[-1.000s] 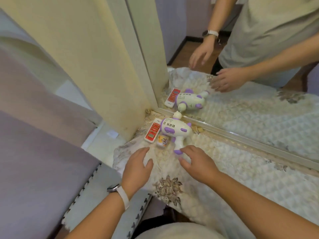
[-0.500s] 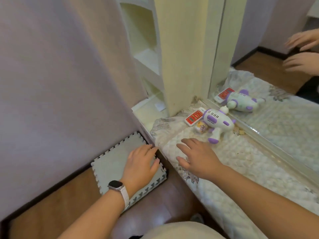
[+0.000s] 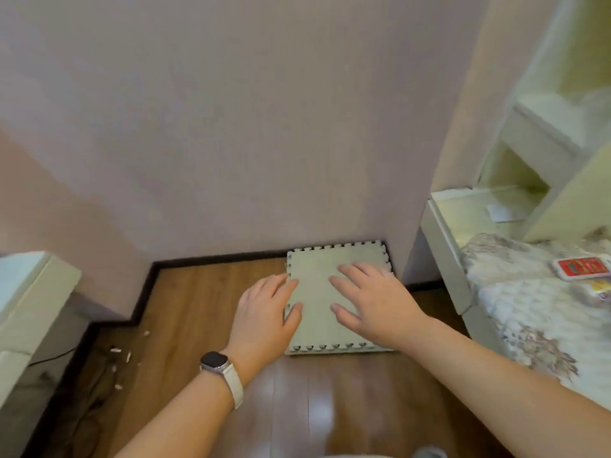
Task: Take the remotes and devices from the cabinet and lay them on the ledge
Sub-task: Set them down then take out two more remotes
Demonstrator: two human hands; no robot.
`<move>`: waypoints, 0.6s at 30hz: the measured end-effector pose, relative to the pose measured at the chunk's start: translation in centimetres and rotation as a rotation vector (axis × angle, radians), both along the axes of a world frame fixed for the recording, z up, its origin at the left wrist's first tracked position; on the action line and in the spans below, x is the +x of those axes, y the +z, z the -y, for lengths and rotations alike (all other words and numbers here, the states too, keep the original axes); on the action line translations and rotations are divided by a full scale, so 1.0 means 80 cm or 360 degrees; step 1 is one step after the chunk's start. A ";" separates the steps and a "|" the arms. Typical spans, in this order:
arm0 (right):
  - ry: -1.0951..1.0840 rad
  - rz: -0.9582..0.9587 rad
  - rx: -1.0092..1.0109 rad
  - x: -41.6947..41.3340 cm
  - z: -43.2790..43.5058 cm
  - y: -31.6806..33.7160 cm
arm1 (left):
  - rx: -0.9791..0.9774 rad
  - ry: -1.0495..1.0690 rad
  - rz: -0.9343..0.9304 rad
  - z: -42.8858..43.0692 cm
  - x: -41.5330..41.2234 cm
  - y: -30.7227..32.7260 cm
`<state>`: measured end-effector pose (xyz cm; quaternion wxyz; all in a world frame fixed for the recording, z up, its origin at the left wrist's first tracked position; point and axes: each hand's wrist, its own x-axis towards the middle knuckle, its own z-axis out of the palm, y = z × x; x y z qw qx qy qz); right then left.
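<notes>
Wood flooring (image 3: pixel 205 325) met a pale wall where a foam mat (image 3: pixel 317 276) lay; above it both the left hand (image 3: pixel 264 312) and right hand (image 3: pixel 373 302) hovered flat, fingers spread, empty. Right of the mat, a red remote (image 3: pixel 583 268) rested on the quilted ledge (image 3: pixel 529 309).

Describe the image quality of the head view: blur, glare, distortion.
Head view: soft all over, likely motion blur; the red remote at the right edge is smeared, its print unreadable. Pale glare streaks the wooden floor near the bottom. Wide-angle bending curves the shelf unit. The left hand and right hand look fairly crisp, under even, soft light.
</notes>
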<state>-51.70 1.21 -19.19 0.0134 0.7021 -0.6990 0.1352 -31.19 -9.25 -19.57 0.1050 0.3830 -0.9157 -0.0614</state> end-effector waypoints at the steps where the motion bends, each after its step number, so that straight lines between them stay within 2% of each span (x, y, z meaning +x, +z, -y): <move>1: 0.0050 -0.0014 -0.0017 0.029 0.015 0.004 | 0.0005 0.0057 -0.0029 0.008 0.030 0.000; 9: 0.0484 -0.0155 -0.0018 0.234 0.117 0.022 | -0.0072 0.0379 -0.0185 0.035 0.248 0.003; 18: 0.1022 -0.0247 -0.0137 0.373 0.212 0.035 | -0.0184 0.0904 -0.0051 0.035 0.402 0.028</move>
